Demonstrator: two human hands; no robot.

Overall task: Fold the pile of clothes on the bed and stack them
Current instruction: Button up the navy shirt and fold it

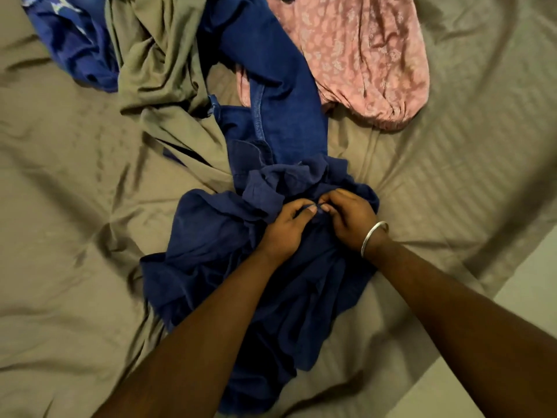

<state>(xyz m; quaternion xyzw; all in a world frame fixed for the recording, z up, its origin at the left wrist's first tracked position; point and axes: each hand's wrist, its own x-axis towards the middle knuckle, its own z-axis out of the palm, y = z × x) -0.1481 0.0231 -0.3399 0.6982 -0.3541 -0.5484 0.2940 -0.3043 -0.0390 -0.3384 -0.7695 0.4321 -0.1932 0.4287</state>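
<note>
Your left hand and right hand meet thumb to thumb, each grip pinching a fold of the crumpled dark blue garment lying on the bed in front of you. Beyond it lie the jeans, an olive garment, a pink patterned garment and a blue printed cloth.

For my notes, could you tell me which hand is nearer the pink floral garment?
Right. The right hand lies below the pink floral garment; the left hand sits farther left.
</note>
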